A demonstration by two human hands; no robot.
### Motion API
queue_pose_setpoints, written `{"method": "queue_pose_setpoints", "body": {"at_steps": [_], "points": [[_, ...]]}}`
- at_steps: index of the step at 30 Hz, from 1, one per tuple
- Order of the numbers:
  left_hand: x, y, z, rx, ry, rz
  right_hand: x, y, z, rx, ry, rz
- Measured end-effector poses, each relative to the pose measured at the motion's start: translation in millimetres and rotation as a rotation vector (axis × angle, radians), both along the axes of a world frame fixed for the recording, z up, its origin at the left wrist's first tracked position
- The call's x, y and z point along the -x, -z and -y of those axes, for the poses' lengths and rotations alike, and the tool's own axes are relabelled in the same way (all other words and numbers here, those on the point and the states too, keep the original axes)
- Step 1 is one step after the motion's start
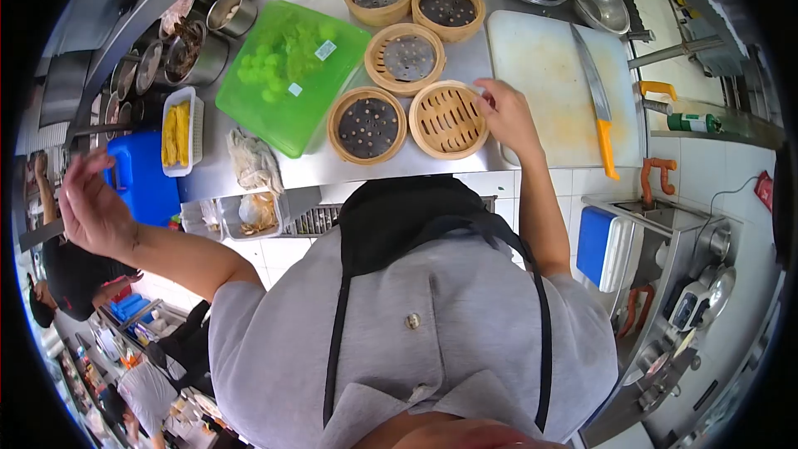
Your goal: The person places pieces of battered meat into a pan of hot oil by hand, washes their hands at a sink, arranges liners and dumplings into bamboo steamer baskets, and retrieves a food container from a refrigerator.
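From where I watch, the slatted bamboo steamer (pixel 449 120) sits at the near edge of the steel counter (pixel 312 168), just left of the white cutting board (pixel 540 75). My right hand (pixel 509 120) has its fingertips at the steamer's right rim; I cannot tell whether they grip it or only touch. To its left, near it, is a steamer with a dark perforated liner (pixel 366 125); behind them lies one whose grey liner (pixel 409 58) leaves some slats bare, and two more lined steamers stand farther back. A knife with a yellow handle (pixel 605 137) lies on the board. Left of the steamers is a green-lidded container (pixel 287 83), then a crumpled cloth (pixel 253 162). My left hand (pixel 96 208) is raised beside a blue bin (pixel 145 179), fingers loosely parted, grasping nothing visible.
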State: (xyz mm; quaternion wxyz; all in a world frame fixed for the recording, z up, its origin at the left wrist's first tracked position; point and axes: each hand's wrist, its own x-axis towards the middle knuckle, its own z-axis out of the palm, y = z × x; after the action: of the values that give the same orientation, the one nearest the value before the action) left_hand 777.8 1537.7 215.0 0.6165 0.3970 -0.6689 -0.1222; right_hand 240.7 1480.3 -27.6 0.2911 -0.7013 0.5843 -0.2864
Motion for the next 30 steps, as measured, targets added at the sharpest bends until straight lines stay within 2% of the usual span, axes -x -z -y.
{"method": "queue_pose_setpoints", "body": {"at_steps": [3,6,8,9,10,11,12,14,16,17,18,20,21,23,24,25,27,28,29,30], "points": [[-26.7,-4.2,-4.8,0.001,-0.022,0.032,-16.7,14.8,39.9,0.164,0.041,-0.132],[-46.2,-1.6,0.3,0.030,0.005,0.084,-41.6,10.5,77.9,0.080,0.091,-0.243],[-58.6,2.1,3.5,-0.031,-0.257,0.064,-55.5,31.9,106.7,0.277,0.047,-0.472],[-45.9,-4.8,3.6,-0.062,-0.360,0.118,-59.0,53.3,115.5,0.296,0.007,-0.543],[-25.9,-18.2,8.4,-0.075,-0.485,0.168,-77.6,36.4,113.6,0.204,0.020,-0.569],[-17.0,-35.0,16.7,-0.005,-0.429,0.190,-93.1,19.8,112.8,0.183,0.022,-0.530],[-10.7,-47.6,28.4,0.039,-0.354,0.206,-99.6,12.0,107.3,0.279,-0.016,-0.450],[-7.9,-79.2,56.1,0.211,-0.387,0.319,-115.8,-16.5,89.6,0.285,-0.047,-0.469],[-6.9,-118.5,88.4,0.134,-0.386,0.475,-124.2,-29.1,80.5,0.293,-0.091,-0.461],[-18.6,-139.0,115.9,0.118,-0.458,0.672,-126.6,-33.3,74.3,0.290,-0.138,-0.413],[-48.6,-161.0,161.6,0.008,-0.452,0.891,-127.0,-35.9,67.3,0.272,-0.180,-0.368],[-14.9,-175.5,190.7,-0.463,-0.527,1.110,-124.9,-40.2,54.3,0.240,-0.183,-0.326],[-27.8,-168.1,219.8,-0.473,-0.488,1.109,-121.3,-40.7,47.9,0.253,-0.196,-0.278],[-64.7,-140.4,272.6,-0.574,-0.358,1.317,-110.3,-44.0,29.2,0.229,-0.188,-0.174],[-77.4,-137.9,287.0,-0.613,-0.378,1.370,-99.8,-38.5,22.3,0.211,-0.151,-0.183],[-80.0,-142.0,298.6,-0.644,-0.334,1.392,-87.0,-31.3,13.8,0.189,-0.104,-0.191],[-121.4,-157.3,326.7,-0.809,-0.052,1.263,-62.4,-17.3,-3.2,0.160,-0.029,-0.183],[-172.4,-168.4,364.5,-1.065,0.264,0.944,-50.9,-14.9,-9.3,0.179,-0.032,-0.148],[-131.1,-179.5,319.3,-0.619,0.036,1.374,-39.9,-14.5,-19.2,0.204,-0.045,-0.112],[-83.7,-190.7,268.4,-0.173,-0.350,1.703,-31.0,-15.3,-32.1,0.165,-0.017,-0.110]]}}
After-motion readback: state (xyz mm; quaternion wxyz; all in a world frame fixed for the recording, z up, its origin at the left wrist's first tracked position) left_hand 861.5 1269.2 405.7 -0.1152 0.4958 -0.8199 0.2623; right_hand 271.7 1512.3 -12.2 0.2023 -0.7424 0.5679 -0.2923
